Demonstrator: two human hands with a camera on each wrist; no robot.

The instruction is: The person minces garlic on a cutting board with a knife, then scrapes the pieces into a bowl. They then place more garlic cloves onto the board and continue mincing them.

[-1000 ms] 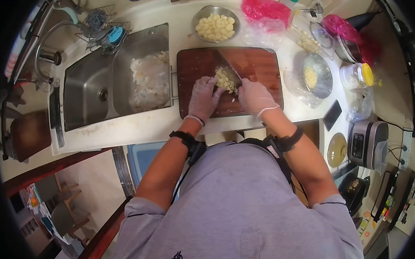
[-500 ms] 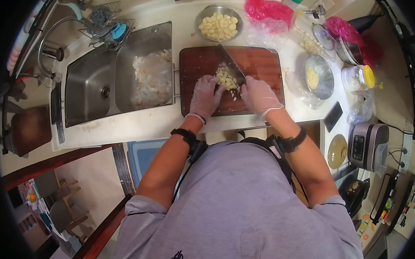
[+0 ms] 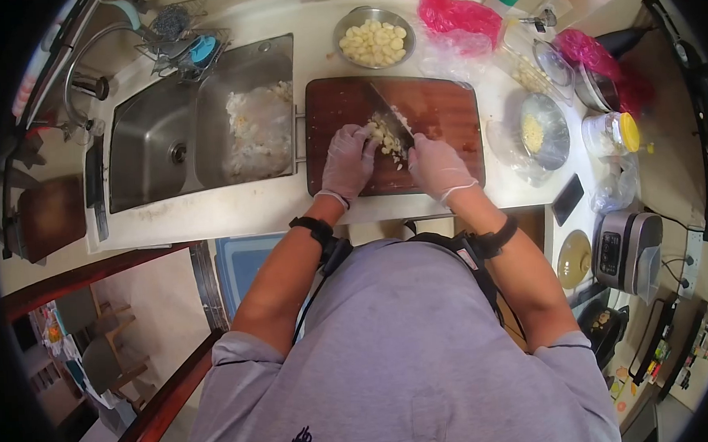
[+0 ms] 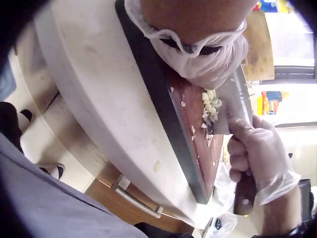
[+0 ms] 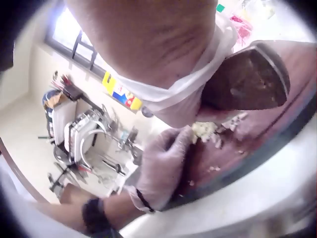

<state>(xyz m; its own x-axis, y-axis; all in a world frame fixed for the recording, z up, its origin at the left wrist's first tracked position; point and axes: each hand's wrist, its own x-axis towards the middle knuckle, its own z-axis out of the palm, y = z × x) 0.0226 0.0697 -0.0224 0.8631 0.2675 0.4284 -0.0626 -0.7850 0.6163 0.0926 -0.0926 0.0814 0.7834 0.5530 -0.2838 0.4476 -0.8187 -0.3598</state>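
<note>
My right hand [image 3: 441, 166] grips a cleaver by its dark wooden handle [image 4: 244, 194]. Its broad blade [image 3: 390, 112] slants away to the far left across a pile of chopped garlic [image 3: 384, 137]. On the pile's left side my left hand [image 3: 347, 160] holds the garlic, its thumb and fingers curled in at the edge, as the right wrist view shows. Both hands wear clear plastic gloves. Under them lies a reddish-brown cutting board [image 3: 448, 108] with a dark rim. Small garlic bits [image 4: 193, 133] are scattered towards its near edge.
Behind the board stands a metal bowl [image 3: 340, 52] of peeled cloves. A double sink [image 3: 144, 164] with pale scraps adjoins on the left. To the right are a bowl of minced garlic [image 3: 554, 142], a yellow-lidded jar [image 3: 606, 134], a phone [image 3: 567, 199] and pink plastic bags [image 3: 460, 22].
The cleaver has shifted slightly left and nearer, its blade now crossing closer over the garlic pile. The left hand stays at the pile's left side.
</note>
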